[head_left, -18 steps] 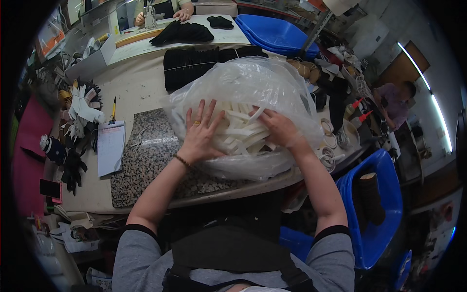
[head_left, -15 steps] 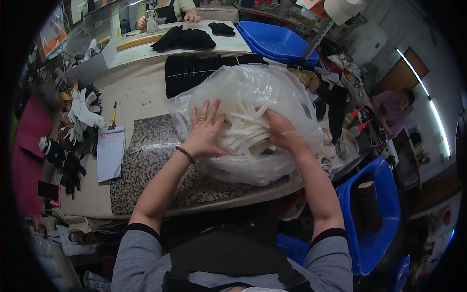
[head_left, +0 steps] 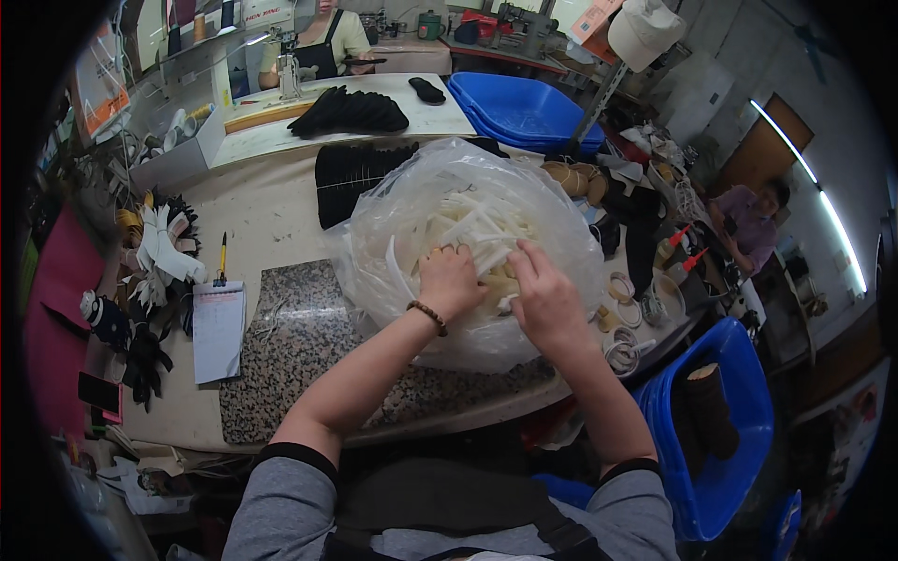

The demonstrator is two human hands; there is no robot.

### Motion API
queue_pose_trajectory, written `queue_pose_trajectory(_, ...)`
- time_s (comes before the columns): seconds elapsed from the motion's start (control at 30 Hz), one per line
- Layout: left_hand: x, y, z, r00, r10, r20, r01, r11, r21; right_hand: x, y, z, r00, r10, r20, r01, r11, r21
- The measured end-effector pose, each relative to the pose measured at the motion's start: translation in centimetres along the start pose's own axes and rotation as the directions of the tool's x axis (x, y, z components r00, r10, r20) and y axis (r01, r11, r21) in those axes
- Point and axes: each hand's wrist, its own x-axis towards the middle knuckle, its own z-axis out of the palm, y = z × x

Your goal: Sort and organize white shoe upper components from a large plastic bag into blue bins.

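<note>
A clear plastic bag (head_left: 374, 224) lies gaping on the table in front of me, full of loose white strips (head_left: 477, 221). My left hand (head_left: 451, 283), with a beaded bracelet at its wrist, reaches into the bag. Its fingers are curled closed on white strips, the tips partly hidden among them. Close to its right, my right hand (head_left: 544, 297) is also inside the bag mouth. Its fingers are bent and pressed on strips, and a small white end shows by the thumb. The bag rests partly on a speckled stone slab (head_left: 290, 327).
Bundled black pieces (head_left: 346, 182) lie behind the bag. At left are a notepad (head_left: 218, 337) with a pen and a heap of gloves (head_left: 164, 243). Blue tubs (head_left: 533, 103) stand at the back, another blue tub (head_left: 753, 421) at right. A co-worker (head_left: 327, 42) sits across at a sewing machine.
My left hand has moved right and its spread fingers have curled into the strips. Both hands are closer together now. The bag mouth has shifted around them. The co-worker's hands have moved.
</note>
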Motion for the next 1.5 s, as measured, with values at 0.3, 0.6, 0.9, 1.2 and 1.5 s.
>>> queue_pose_trajectory(0.3,1.9,-5.5,-3.5,0.84,0.126,0.528,0.48,0.28,-0.831,0.3,2.0,3.3,0.998,0.068,-0.002,-0.067,0.98,0.187)
queue_pose_trajectory(0.6,2.2,-5.8,-5.9,0.919,0.051,0.391,0.395,-0.117,-0.911,-1.9,-2.6,3.6,0.945,0.32,0.064,-0.307,0.804,0.509)
queue_pose_trajectory(0.9,1.3,-6.2,-8.3,0.711,0.253,0.656,0.574,0.332,-0.749,0.4,-0.6,2.9,0.923,0.379,-0.066,-0.29,0.799,0.527)
queue_pose_trajectory(1.2,0.4,-7.4,-9.3,0.791,0.353,0.499,0.393,0.332,-0.857,4.1,2.0,4.6,0.791,0.611,0.005,-0.399,0.511,0.761)
queue_pose_trajectory(1.5,-3.1,-3.4,-9.2,0.884,0.284,0.371,0.445,-0.27,-0.854,-0.8,-3.1,-0.7,0.709,0.702,-0.068,-0.128,0.224,0.966)
